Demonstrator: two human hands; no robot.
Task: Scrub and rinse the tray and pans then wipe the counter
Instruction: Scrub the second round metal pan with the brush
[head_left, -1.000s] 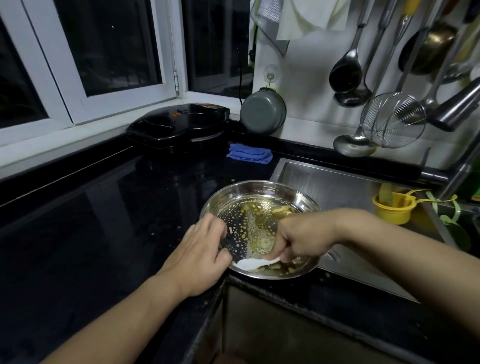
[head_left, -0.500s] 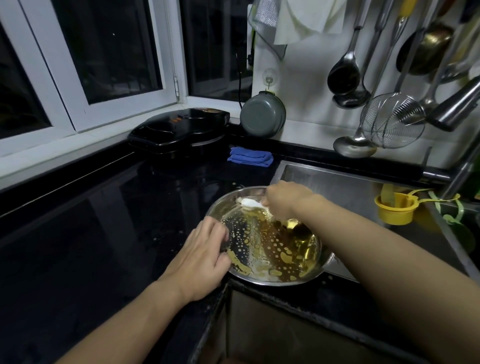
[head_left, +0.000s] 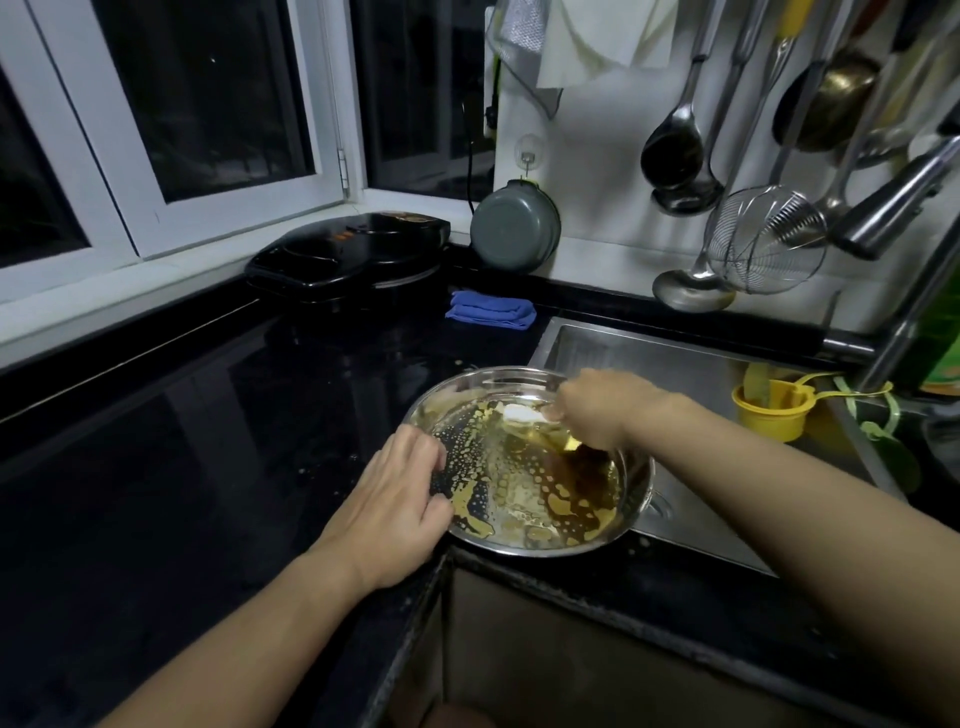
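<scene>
A round steel pan (head_left: 524, 525) with yellow oily residue sits at the counter corner, partly over the sink edge. My left hand (head_left: 397, 506) grips its near left rim. My right hand (head_left: 597, 410) is over the pan's far side and pinches a small white scrubbing piece (head_left: 519, 413) that touches the pan's inner surface. The black counter (head_left: 208, 441) stretches to the left.
The steel sink (head_left: 675, 364) lies to the right with a yellow cup (head_left: 774, 408) on its edge. A folded blue cloth (head_left: 491, 310), a black electric griddle (head_left: 348, 257) and a grey pot (head_left: 514, 226) stand behind. Ladles and a strainer (head_left: 769, 241) hang on the wall.
My right hand moved the white piece from the pan's near edge to its far side. The pan has shifted slightly and the oily liquid has pooled toward the right. My left hand stays on the rim.
</scene>
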